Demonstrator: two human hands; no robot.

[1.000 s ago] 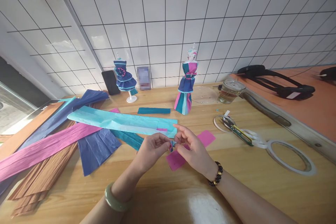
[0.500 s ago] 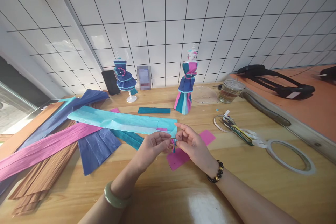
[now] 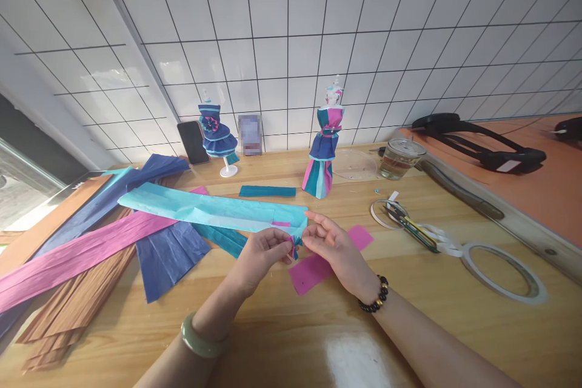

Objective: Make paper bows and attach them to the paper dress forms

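Paper bow (image 3: 295, 247), roughly upright above pink sheet (image 3: 313, 271), pinched by left hand (image 3: 261, 257) and right hand (image 3: 337, 251) fingertips; liquid-holding jar (image 3: 400, 160) well beyond.

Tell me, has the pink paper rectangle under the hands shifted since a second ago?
No. The pink paper rectangle keeps its place beside the end of the light-blue strip.

Bare wooden table (image 3: 295, 339) lies open near the wrists — paper strips (image 3: 91, 242) crowd the left, tape rings (image 3: 500, 267) and scissors (image 3: 409, 224) the right.
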